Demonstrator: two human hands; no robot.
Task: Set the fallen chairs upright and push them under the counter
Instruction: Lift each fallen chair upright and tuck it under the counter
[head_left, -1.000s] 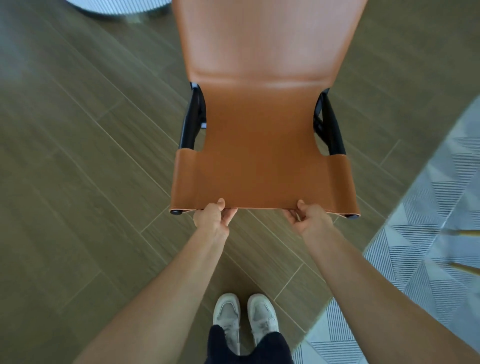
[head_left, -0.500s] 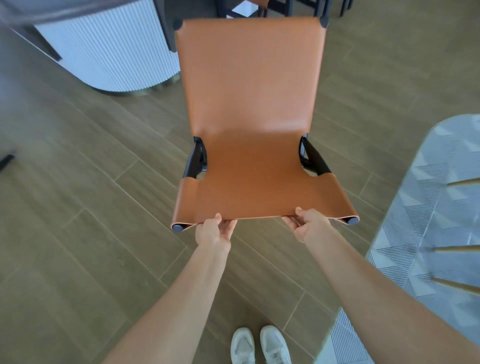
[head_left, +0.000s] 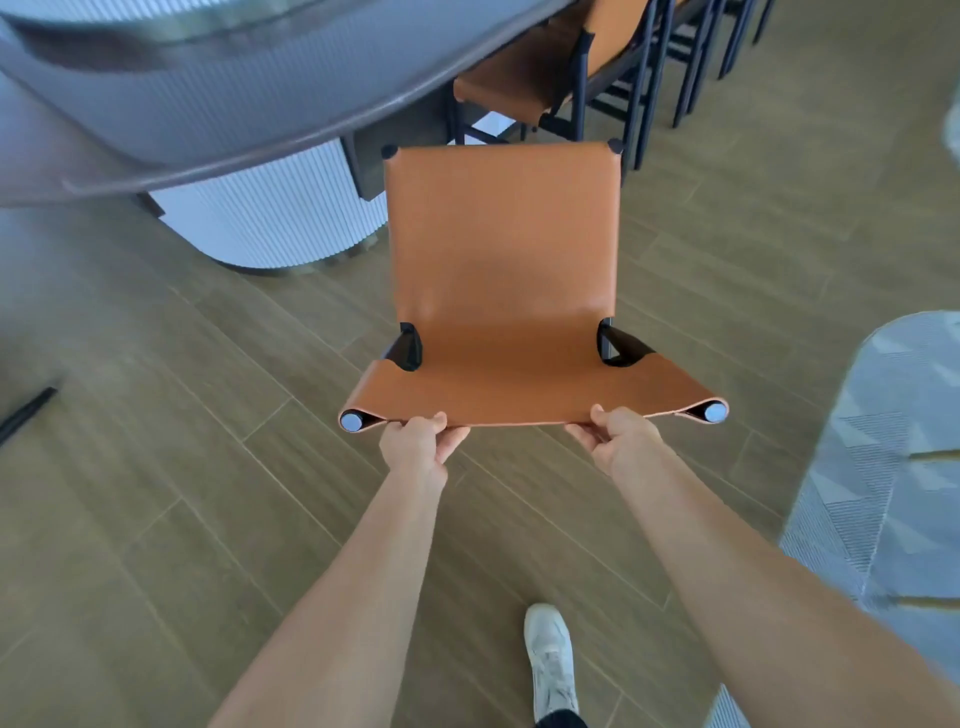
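Gripping chair (head_left: 501, 270) at near edge, left hand (head_left: 415, 448), right hand (head_left: 621, 441); counter (head_left: 218, 109) just beyond.

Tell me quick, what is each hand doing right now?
The left hand is closed, gripping the near edge of the chair.
The right hand is closed, gripping that same edge.

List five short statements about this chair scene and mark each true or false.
1. The left hand and right hand both grip the near edge of the orange chair. True.
2. That chair lies on its side. False: it is upright, seat facing up.
3. A second orange chair stands at the counter. True.
4. The patterned rug lies on the left. False: it is on the right.
5. The shoe in view is black. False: it is white.
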